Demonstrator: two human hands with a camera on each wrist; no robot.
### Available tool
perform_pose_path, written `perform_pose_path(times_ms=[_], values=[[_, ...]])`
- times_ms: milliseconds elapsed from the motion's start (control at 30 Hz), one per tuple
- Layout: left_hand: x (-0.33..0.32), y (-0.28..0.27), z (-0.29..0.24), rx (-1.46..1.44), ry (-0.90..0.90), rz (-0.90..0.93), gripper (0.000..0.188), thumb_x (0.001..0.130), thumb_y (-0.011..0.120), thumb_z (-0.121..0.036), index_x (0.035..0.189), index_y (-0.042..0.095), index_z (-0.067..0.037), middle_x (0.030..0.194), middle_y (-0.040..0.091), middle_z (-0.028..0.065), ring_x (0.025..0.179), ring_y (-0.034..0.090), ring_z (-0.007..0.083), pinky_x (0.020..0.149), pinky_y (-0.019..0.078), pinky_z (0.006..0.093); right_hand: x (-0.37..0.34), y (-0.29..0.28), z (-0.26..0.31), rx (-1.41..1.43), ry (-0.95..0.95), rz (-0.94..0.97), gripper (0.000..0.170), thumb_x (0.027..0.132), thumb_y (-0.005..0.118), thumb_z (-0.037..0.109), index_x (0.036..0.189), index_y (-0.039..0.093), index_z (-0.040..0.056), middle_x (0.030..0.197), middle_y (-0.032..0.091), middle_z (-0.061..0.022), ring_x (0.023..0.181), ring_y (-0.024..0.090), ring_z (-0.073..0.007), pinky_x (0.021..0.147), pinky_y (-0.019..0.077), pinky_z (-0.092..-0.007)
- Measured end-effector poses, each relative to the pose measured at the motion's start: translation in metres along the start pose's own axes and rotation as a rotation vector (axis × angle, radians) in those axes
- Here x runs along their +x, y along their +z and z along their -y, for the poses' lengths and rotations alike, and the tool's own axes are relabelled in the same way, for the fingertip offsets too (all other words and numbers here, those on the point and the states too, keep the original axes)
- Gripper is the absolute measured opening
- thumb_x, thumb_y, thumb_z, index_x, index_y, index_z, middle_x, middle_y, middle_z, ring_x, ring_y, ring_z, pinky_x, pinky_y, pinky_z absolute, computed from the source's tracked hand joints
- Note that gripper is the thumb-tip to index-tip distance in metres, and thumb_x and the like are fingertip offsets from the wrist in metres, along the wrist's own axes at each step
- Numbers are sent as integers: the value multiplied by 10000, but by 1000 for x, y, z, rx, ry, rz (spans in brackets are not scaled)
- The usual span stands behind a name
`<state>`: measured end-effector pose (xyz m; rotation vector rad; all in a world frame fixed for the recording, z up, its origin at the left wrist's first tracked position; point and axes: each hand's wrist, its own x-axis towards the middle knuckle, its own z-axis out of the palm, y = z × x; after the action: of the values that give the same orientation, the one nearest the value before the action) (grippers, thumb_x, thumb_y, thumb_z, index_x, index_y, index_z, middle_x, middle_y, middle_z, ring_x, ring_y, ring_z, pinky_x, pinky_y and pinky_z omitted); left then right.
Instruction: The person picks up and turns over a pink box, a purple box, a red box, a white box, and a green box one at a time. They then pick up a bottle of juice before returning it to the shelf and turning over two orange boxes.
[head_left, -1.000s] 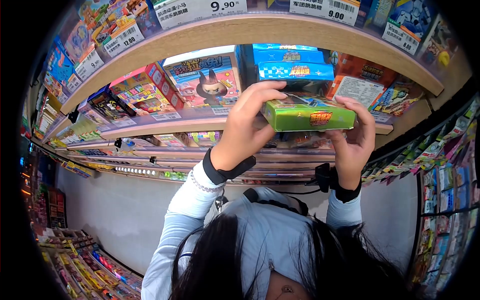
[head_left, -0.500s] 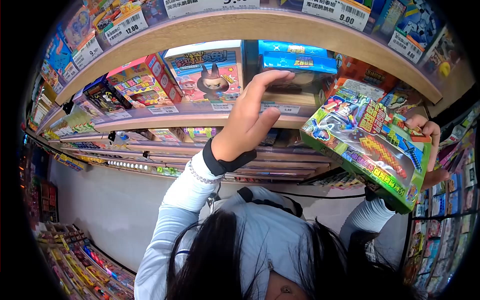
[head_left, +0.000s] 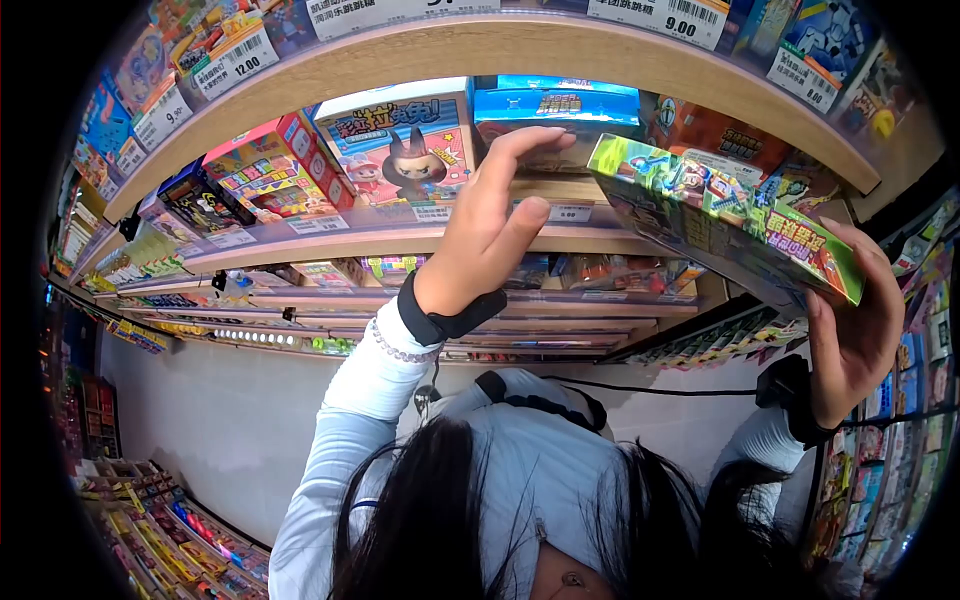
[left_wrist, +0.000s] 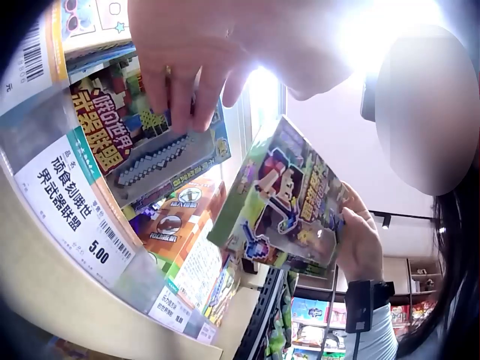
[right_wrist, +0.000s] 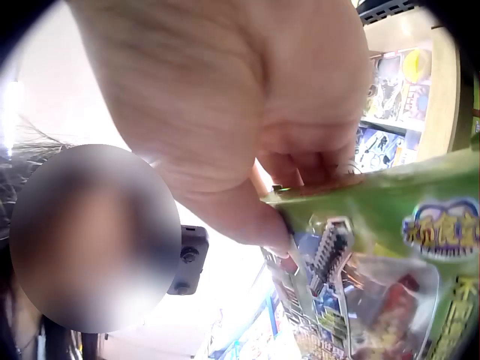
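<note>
Off to the right in the head view, my right hand (head_left: 860, 325) grips a green-edged toy box (head_left: 720, 215) by one end, thumb on one side and fingers on the other. The box is tilted in the air before the shelf; the right wrist view shows its clear window. My left hand (head_left: 490, 225) is raised at the shelf front with its thumb apart from the fingers. In the left wrist view its fingers (left_wrist: 178, 101) overlap the front of a blue toy box (left_wrist: 165, 157) with a pickaxe-like blue piece in its window. That blue box stands on the shelf.
Left of the blue box stand a white-edged rabbit-figure box (head_left: 395, 145) and a pink box (head_left: 275, 175). An orange box (head_left: 730, 140) stands to its right. A wooden shelf edge (head_left: 480, 60) with price tags runs overhead. Hanging packets (head_left: 915, 355) line the right side.
Both hands held the green box at the shelf; the left let go, and the right carried it rightward. Since then the box has turned more edge-on and risen. The left hand has stayed near the shelf.
</note>
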<state>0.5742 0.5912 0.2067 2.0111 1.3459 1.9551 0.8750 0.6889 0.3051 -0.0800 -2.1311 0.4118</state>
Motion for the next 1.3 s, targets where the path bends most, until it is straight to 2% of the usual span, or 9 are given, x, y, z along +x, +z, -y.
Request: perform_pose_path(times_ms=[200, 367, 567, 733, 867, 1033, 1133, 1267, 1300], values=[[1, 3, 1, -16, -4, -6, 637, 964, 478, -476, 1341, 379, 27, 1260, 546, 213, 1187, 525, 299, 1037, 368, 382, -1, 5, -2, 225, -125, -51, 474, 848, 573, -81, 1285, 396, -40, 1207, 523, -356, 1147, 552, -388, 994, 423, -462], [3, 1, -2, -15, -22, 17, 644, 969, 465, -464, 1356, 345, 37, 1275, 527, 217, 1202, 511, 289, 1050, 352, 384, 24, 16, 6, -65, -326, 140, 540, 652, 629, -131, 1172, 519, -35, 1092, 632, -285, 959, 630, -370, 855, 471, -434], [2, -2, -3, -40, -36, 16, 623, 969, 484, -451, 1351, 360, 24, 1278, 525, 204, 1200, 512, 285, 1042, 362, 377, 43, 57, 5, -74, -417, 165, 371, 736, 650, -7, 1104, 608, -8, 1087, 652, -195, 915, 649, -324, 772, 490, -406], [-1, -4, -3, -7, -33, 16, 575, 966, 493, -398, 1344, 387, 22, 1298, 517, 202, 1208, 509, 289, 1038, 366, 367, 52, 79, -2, -117, -434, 241, 391, 746, 644, -45, 1131, 608, 15, 1119, 646, -166, 954, 638, -315, 818, 480, -404], [-6, -9, -8, 90, -45, 41, 522, 898, 600, -239, 1321, 432, 16, 1265, 531, 199, 1182, 517, 322, 1032, 370, 372, 64, 98, -15, -73, -416, 274, 444, 743, 668, -39, 1176, 606, 36, 1149, 637, -137, 952, 630, -306, 825, 481, -386], [-8, -1, -2, 348, -11, -75, 510, 782, 719, -42, 1235, 488, 3, 1143, 551, 192, 1025, 565, 348, 900, 450, 383, 73, 126, -27, -148, -444, 130, 421, 758, 664, 51, 1175, 614, 75, 1130, 616, -114, 973, 604, -308, 851, 467, -419], [-8, 0, 3, 523, 73, -141, 479, 852, 660, -48, 1275, 444, 21, 1200, 511, 151, 1034, 558, 219, 866, 477, 323, 66, 133, -31, -290, -381, -23, 468, 741, 702, 83, 1197, 597, 84, 1167, 590, -121, 1031, 578, -322, 893, 446, -441], [-16, 10, 12, 469, 54, -233, 482, 881, 623, -11, 1306, 398, 26, 1257, 419, 159, 1089, 534, 248, 957, 459, 346, 38, 144, -42, -344, -237, -293, 615, 678, 788, 75, 1249, 558, 63, 1275, 525, -162, 1159, 502, -362, 964, 404, -449], [-16, 10, 11, 487, 56, -233, 474, 884, 618, -12, 1303, 399, 27, 1249, 420, 158, 1095, 528, 247, 959, 456, 346, 29, 143, -40, -406, -176, -286, 667, 726, 786, 88, 1313, 478, 12, 1371, 425, -214, 1247, 429, -393, 1021, 361, -460]])
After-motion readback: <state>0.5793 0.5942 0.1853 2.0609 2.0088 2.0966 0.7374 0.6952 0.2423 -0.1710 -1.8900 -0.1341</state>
